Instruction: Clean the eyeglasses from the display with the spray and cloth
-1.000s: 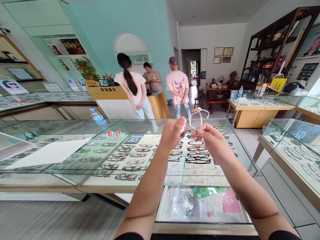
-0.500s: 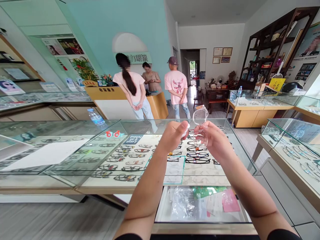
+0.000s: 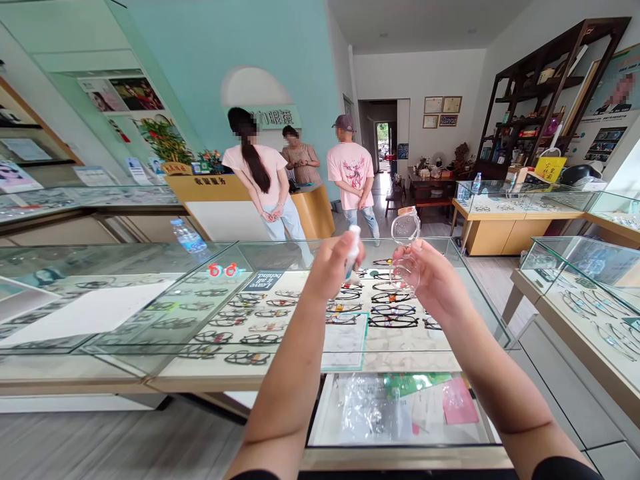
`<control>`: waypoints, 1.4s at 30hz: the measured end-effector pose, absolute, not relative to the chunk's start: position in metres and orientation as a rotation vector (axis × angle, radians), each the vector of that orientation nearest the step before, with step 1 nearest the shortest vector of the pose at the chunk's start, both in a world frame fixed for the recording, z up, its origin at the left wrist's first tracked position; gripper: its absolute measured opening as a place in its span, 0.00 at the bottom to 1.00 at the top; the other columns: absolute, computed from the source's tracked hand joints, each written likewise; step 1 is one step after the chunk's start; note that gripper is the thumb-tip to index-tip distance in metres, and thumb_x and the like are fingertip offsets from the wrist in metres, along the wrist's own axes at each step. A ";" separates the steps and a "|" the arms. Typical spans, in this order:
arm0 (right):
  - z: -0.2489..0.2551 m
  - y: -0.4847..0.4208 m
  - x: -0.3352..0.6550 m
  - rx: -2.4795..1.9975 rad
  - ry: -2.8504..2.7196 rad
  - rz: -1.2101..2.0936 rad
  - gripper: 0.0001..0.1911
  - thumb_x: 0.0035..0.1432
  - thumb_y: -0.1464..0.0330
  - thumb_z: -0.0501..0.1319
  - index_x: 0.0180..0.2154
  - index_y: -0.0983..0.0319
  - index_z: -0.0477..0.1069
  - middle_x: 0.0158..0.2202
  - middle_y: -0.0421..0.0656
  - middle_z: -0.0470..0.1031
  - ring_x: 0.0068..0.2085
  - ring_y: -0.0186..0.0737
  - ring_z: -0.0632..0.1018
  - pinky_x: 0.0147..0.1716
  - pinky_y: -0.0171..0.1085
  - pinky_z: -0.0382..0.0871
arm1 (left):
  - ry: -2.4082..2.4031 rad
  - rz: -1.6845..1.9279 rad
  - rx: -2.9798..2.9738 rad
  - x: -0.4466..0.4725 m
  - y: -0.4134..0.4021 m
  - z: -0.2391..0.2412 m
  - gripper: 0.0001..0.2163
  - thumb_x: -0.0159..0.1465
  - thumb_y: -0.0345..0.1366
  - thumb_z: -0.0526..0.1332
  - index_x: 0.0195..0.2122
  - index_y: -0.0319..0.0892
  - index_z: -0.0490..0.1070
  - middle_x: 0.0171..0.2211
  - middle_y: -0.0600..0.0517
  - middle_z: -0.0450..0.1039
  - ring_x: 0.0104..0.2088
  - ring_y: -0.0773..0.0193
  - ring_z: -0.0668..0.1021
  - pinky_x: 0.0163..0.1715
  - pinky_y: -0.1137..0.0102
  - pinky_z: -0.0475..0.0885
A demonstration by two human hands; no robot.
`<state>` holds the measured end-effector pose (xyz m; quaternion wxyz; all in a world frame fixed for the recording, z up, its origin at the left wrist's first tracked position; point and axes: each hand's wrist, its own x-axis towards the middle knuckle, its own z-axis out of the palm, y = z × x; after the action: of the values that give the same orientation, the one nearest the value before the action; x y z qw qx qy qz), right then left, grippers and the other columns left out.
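My right hand is closed on a pair of clear-framed glasses, held upright above the glass display counter. My left hand is closed around a small white bottle with its tip pointing up, close to the left of the glasses. Both hands hover over rows of spectacle frames laid out inside the counter.
Three people stand at a yellow reception desk beyond the counter. A water bottle sits on the left glass case. More glass display cases line the right side, with a dark shelf unit behind. Packets lie in the open drawer below.
My left hand has turned the white bottle so more of it sticks up. The glasses have shifted slightly right and tilted in my right hand.
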<state>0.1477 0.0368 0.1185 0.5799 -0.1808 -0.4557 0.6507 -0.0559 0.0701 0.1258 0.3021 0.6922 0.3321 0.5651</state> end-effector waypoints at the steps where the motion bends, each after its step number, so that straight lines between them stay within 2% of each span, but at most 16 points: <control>1: 0.119 0.036 0.148 -0.424 -1.068 1.518 0.17 0.56 0.57 0.76 0.30 0.56 0.72 0.36 0.39 0.81 0.37 0.38 0.77 0.41 0.39 0.73 | 0.920 1.573 1.782 -0.062 0.075 0.126 0.32 0.67 0.68 0.55 0.20 0.46 0.69 0.21 0.51 0.67 0.23 0.63 0.68 0.27 0.65 0.61; 5: 0.120 0.037 0.151 -0.424 -1.054 1.522 0.17 0.55 0.56 0.77 0.30 0.56 0.74 0.37 0.39 0.82 0.37 0.37 0.77 0.40 0.39 0.73 | 1.267 1.734 1.558 -0.095 0.096 0.123 0.14 0.62 0.51 0.61 0.29 0.46 0.68 0.26 0.51 0.70 0.29 0.60 0.72 0.30 0.66 0.66; 9: 0.120 0.039 0.154 -0.441 -1.059 1.502 0.17 0.54 0.55 0.78 0.30 0.56 0.74 0.37 0.39 0.82 0.37 0.39 0.78 0.41 0.40 0.74 | 1.560 1.678 1.483 -0.129 0.115 0.115 0.08 0.65 0.44 0.58 0.37 0.46 0.68 0.31 0.51 0.70 0.33 0.57 0.73 0.32 0.66 0.67; 12: 0.120 0.040 0.155 -0.469 -1.069 1.473 0.18 0.53 0.55 0.78 0.30 0.56 0.73 0.38 0.40 0.83 0.40 0.40 0.79 0.44 0.41 0.75 | 1.726 1.569 1.538 -0.151 0.125 0.106 0.08 0.65 0.43 0.65 0.39 0.46 0.69 0.34 0.52 0.71 0.36 0.57 0.73 0.35 0.66 0.65; 16: 0.120 0.039 0.156 -0.478 -1.084 1.457 0.18 0.53 0.54 0.78 0.31 0.55 0.73 0.38 0.40 0.82 0.40 0.40 0.79 0.45 0.41 0.75 | 1.936 1.315 1.624 -0.171 0.141 0.090 0.11 0.64 0.42 0.69 0.32 0.45 0.69 0.30 0.53 0.69 0.34 0.58 0.71 0.35 0.67 0.63; 21: 0.123 0.036 0.156 -0.486 -1.093 1.448 0.18 0.53 0.55 0.78 0.30 0.55 0.72 0.37 0.39 0.82 0.39 0.40 0.79 0.43 0.41 0.74 | 2.153 0.926 1.573 -0.184 0.163 0.063 0.09 0.62 0.38 0.73 0.32 0.43 0.74 0.30 0.53 0.76 0.38 0.53 0.81 0.39 0.65 0.69; 22: 0.123 0.036 0.156 -0.485 -1.092 1.454 0.18 0.53 0.55 0.78 0.30 0.55 0.72 0.37 0.39 0.82 0.39 0.40 0.78 0.43 0.40 0.74 | 2.179 0.850 1.557 -0.186 0.167 0.057 0.09 0.63 0.38 0.74 0.34 0.42 0.76 0.32 0.52 0.78 0.40 0.53 0.82 0.41 0.65 0.72; 24: 0.123 0.036 0.156 -0.478 -1.086 1.468 0.19 0.52 0.55 0.79 0.30 0.55 0.72 0.37 0.39 0.81 0.38 0.38 0.78 0.41 0.39 0.73 | 2.211 0.716 1.526 -0.187 0.173 0.047 0.10 0.68 0.40 0.72 0.44 0.40 0.79 0.42 0.49 0.82 0.46 0.53 0.84 0.48 0.62 0.78; 26: 0.123 0.036 0.156 -0.469 -1.074 1.478 0.20 0.51 0.55 0.80 0.29 0.56 0.72 0.36 0.39 0.81 0.37 0.37 0.77 0.40 0.38 0.73 | 2.220 0.616 1.502 -0.187 0.177 0.038 0.16 0.73 0.44 0.69 0.56 0.40 0.77 0.54 0.45 0.80 0.51 0.53 0.83 0.52 0.55 0.82; 28: 0.123 0.035 0.156 -0.468 -1.070 1.478 0.20 0.51 0.55 0.80 0.29 0.56 0.73 0.36 0.38 0.81 0.37 0.36 0.77 0.39 0.37 0.72 | 2.218 0.557 1.488 -0.188 0.181 0.031 0.19 0.74 0.44 0.68 0.62 0.41 0.75 0.59 0.43 0.77 0.55 0.52 0.82 0.54 0.52 0.83; 42: 0.124 0.034 0.156 -0.456 -1.065 1.498 0.18 0.52 0.57 0.79 0.29 0.57 0.73 0.35 0.38 0.81 0.34 0.34 0.77 0.37 0.35 0.72 | 2.234 0.510 1.393 -0.186 0.184 0.019 0.20 0.74 0.44 0.68 0.63 0.41 0.74 0.61 0.42 0.77 0.56 0.51 0.82 0.55 0.51 0.82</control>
<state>0.1562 0.0342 0.1238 0.5842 -0.1955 -0.4563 0.6421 -0.1857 0.1836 0.0193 0.2280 0.5058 0.8111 0.1851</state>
